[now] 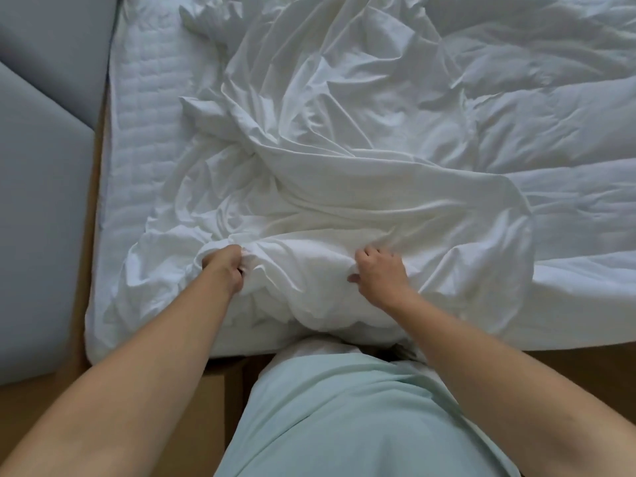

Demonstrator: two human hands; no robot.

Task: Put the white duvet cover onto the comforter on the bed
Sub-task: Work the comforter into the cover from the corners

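Note:
A crumpled white duvet cover (337, 160) lies heaped across the middle of the bed, bunched thickly at the near edge. The puffy white comforter (557, 108) spreads over the right side, partly under the cover. My left hand (225, 270) grips a bunched fold of the cover near the bed's front edge. My right hand (378, 273) has its fingers curled into the cloth a little to the right, holding another fold. Where the cover ends and the comforter begins under the bunch is hidden.
The quilted mattress (144, 98) shows bare on the left. A grey padded headboard (41, 166) stands at the far left, with a wooden bed frame strip (91, 215) beside it. My pale green shirt fills the bottom middle.

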